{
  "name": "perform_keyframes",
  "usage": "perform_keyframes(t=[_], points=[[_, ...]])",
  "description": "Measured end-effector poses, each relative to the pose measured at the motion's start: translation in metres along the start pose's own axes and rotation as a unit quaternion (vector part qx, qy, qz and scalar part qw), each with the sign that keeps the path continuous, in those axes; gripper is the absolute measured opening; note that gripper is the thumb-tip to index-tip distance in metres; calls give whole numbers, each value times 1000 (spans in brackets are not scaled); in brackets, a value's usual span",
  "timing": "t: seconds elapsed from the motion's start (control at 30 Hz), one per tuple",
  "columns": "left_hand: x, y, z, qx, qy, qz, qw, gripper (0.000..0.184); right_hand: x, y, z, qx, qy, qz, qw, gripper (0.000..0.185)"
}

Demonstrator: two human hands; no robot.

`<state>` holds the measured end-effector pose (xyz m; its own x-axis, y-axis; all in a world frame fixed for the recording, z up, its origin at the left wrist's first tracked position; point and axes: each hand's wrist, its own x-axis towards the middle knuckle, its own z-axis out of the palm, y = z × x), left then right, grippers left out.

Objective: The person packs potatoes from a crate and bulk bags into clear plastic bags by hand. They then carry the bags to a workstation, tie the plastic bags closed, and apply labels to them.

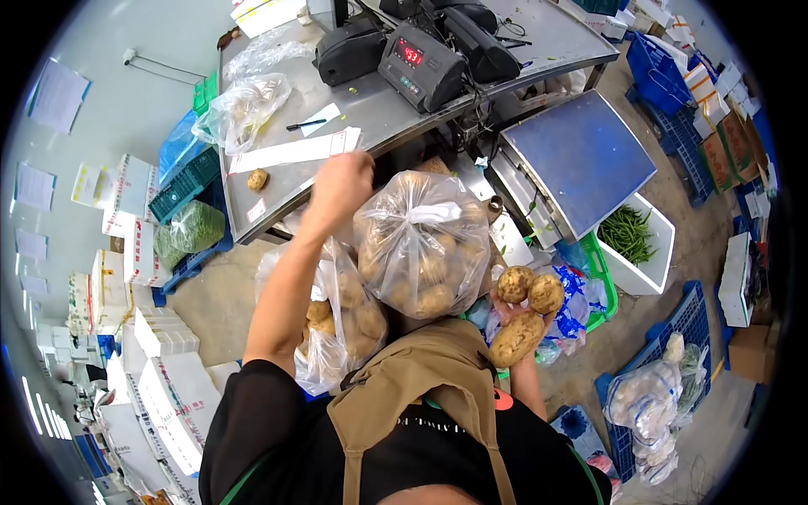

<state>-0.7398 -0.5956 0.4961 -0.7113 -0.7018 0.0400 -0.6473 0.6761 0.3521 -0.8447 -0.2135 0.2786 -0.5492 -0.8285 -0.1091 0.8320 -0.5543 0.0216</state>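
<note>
Several potatoes [517, 339] rest in my right hand [505, 316], held out right of a full clear bag of potatoes [421, 252] with a knotted top. Over the steel table's front edge is my left hand [343, 187], its fingers curled down near a white paper strip [295, 151]; whether it holds anything is hidden. Below that arm a second clear bag of potatoes [349, 311] stands against the brown apron. One single potato [257, 179] lies on the table, left of my left hand.
The steel table [539, 46] carries a scale display [421, 66], printers and a plastic bag [248, 105]. A weighing platform [581, 164] stands right, above a white box of green peppers [627, 236] and a green crate [602, 286]. White boxes [172, 396] are stacked left.
</note>
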Motion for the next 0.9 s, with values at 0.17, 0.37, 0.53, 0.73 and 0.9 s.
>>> perform_keyframes(t=[0.17, 0.37, 0.53, 0.73, 0.9], points=[[-34, -31, 151, 72, 11, 137, 988, 24, -6, 2, -1, -18, 1, 0, 1000, 96], [-39, -14, 161, 144, -39, 82, 985, 48, -17, 0, 9, -52, 16, -2, 998, 95], [-36, -28, 91, 45, -97, 58, 993, 46, -24, -6, 10, -68, 19, -20, 997, 95], [-22, -39, 94, 135, -120, 33, 983, 35, -30, -14, 14, -45, 23, -29, 998, 95], [5, -72, 56, 291, -27, -6, 956, 27, -35, -22, 10, -10, 13, -25, 1000, 95]])
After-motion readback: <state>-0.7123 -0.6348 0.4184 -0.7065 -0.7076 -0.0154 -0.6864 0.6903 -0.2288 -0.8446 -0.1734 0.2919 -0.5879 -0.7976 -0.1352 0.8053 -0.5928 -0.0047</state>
